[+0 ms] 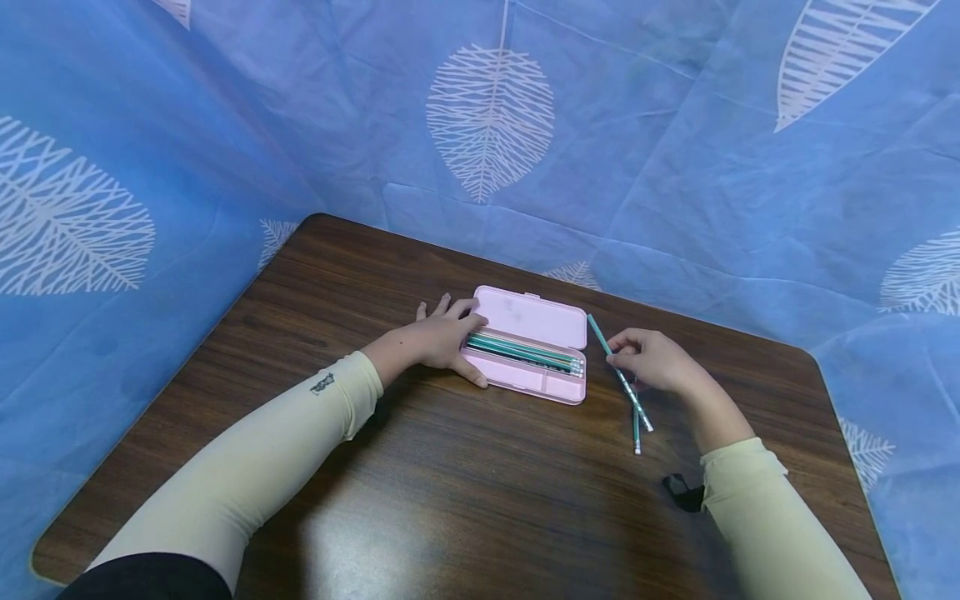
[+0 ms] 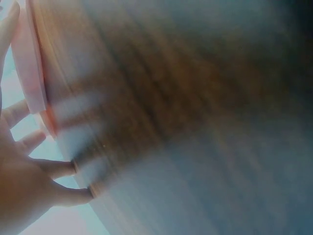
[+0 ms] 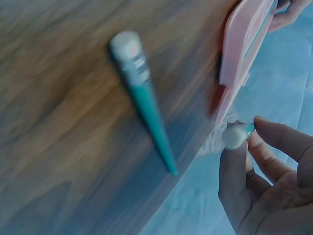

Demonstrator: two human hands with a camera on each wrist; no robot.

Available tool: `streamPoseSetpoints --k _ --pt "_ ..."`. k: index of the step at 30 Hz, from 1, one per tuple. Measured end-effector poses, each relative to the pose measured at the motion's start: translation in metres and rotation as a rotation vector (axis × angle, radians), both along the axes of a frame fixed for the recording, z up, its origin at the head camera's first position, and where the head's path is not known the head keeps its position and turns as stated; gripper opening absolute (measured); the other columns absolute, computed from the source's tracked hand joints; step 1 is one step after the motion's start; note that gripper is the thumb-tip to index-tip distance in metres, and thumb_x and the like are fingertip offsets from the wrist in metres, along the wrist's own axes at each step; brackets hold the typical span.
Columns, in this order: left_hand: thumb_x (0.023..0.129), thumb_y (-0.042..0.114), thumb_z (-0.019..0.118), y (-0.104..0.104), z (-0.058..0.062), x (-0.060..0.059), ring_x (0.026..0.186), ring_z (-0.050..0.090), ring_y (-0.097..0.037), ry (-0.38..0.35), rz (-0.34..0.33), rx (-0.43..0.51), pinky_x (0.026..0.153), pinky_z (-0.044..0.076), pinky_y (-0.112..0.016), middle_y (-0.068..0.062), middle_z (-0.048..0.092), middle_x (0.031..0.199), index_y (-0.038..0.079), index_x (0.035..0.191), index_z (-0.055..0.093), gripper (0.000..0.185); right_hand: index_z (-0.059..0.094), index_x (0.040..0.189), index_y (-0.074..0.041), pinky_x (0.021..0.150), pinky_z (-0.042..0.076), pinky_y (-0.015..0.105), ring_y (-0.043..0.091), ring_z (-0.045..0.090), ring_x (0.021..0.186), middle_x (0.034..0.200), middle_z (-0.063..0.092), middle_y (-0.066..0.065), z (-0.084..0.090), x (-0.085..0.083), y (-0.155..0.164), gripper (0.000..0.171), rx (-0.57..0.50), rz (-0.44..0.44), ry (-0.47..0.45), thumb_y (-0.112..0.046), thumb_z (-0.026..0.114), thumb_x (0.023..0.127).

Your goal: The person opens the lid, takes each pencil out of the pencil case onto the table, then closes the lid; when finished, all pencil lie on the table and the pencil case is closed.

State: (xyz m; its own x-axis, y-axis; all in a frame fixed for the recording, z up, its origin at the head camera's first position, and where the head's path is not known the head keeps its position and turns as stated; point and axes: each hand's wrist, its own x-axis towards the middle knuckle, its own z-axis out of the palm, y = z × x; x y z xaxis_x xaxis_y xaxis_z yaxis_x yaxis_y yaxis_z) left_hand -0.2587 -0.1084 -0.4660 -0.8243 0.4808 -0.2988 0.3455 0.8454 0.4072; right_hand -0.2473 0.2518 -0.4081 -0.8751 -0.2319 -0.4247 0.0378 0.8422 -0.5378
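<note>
My left hand (image 1: 442,339) rests at the left end of the case (image 1: 510,372), fingers spread, thumb by its near corner; the pink case lies open on the desk (image 1: 420,467), lid (image 1: 528,317) on the far side, green pencils (image 1: 517,350) lengthwise inside; just right of it, my right hand (image 1: 652,360) pinches a held pencil (image 1: 626,386) between thumb and fingers, its white-tipped end toward me; a loose pencil (image 1: 637,433) lies on the desk, partly hidden behind that one.

Pale yellow fabric sleeves (image 1: 255,462) are showing, a small dark print (image 1: 323,383) is marking the left, and black cloth (image 1: 150,577) is bordering it.
</note>
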Motion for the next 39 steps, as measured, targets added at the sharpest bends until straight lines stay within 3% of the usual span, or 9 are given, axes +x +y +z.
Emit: streamPoseSetpoints --k 3,12,22,39 --pt "0.077 0.08 0.08 0.0 0.001 0.001 0.168 -0.001 -0.05 -0.001 -0.003 -0.005 0.128 0.005 -0.08 -0.006 0.003 0.183 0.027 0.169 0.032 0.116 0.058 0.14 0.006 0.07 0.065 0.038 0.018 0.066 0.078 0.091 0.066 0.007 -0.004 0.002 0.012 0.039 0.003 -0.03 -0.007 -0.019 0.058 0.11" --pt "0.077 0.079 0.08 0.0 0.001 0.002 0.168 -0.001 -0.05 -0.004 0.001 -0.002 0.128 0.005 -0.08 -0.006 0.004 0.183 0.027 0.168 0.032 0.115 0.052 0.138 0.012 0.071 0.066 0.035 0.014 0.07 0.073 0.109 0.067 0.021 -0.009 0.01 0.033 0.038 0.011 -0.105 -0.032 -0.015 0.053 0.111" --pt "0.078 0.078 0.081 0.0 0.005 0.002 0.168 -0.003 -0.049 -0.007 0.003 -0.009 0.128 0.004 -0.079 -0.006 0.002 0.183 0.027 0.17 0.03 0.116 0.05 0.132 0.013 0.073 0.067 0.036 0.015 0.07 0.074 0.094 0.065 0.011 -0.016 0.011 0.042 0.034 0.019 -0.169 -0.074 -0.015 0.054 0.111" --pt "0.078 0.077 0.082 0.0 0.002 0.0 0.168 -0.004 -0.049 -0.026 0.008 0.011 0.129 0.004 -0.079 -0.006 0.001 0.183 0.027 0.169 0.031 0.116 0.049 0.129 0.012 0.07 0.067 0.035 0.016 0.068 0.075 0.095 0.063 0.014 -0.028 0.011 0.045 0.033 0.025 -0.167 -0.111 -0.015 0.056 0.11"
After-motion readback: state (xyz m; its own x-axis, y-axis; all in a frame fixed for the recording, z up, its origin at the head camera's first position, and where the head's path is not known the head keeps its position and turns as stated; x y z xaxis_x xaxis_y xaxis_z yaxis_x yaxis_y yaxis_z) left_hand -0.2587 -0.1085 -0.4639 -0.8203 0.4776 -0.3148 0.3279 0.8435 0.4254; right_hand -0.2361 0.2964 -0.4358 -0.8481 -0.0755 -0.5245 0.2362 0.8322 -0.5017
